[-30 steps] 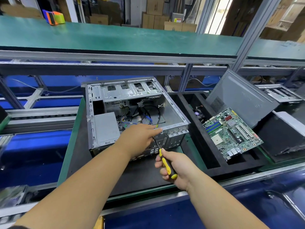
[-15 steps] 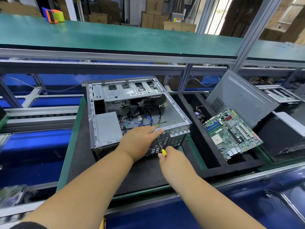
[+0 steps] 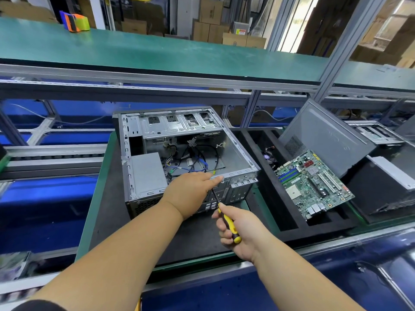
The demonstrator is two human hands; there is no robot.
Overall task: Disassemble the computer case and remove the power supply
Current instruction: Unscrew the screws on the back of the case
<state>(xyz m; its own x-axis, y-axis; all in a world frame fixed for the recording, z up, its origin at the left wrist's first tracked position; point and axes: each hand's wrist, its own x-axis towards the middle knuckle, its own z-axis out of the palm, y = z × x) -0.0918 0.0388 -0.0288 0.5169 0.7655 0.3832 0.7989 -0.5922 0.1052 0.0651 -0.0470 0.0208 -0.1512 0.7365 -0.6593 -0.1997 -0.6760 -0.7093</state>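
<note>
Left hand (image 3: 190, 194) flat, fingers straight, on computer case (image 3: 235, 153) rim; right hand (image 3: 241, 232) fingers clamped round screwdriver (image 3: 229, 223).

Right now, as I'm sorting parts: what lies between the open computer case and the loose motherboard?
In the head view, the black foam tray's empty compartment and divider wall separate the computer case from the motherboard.

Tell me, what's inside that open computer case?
Inside the computer case sit a grey power supply at the near left and loose cables. The left hand covers part of the near edge.
</note>
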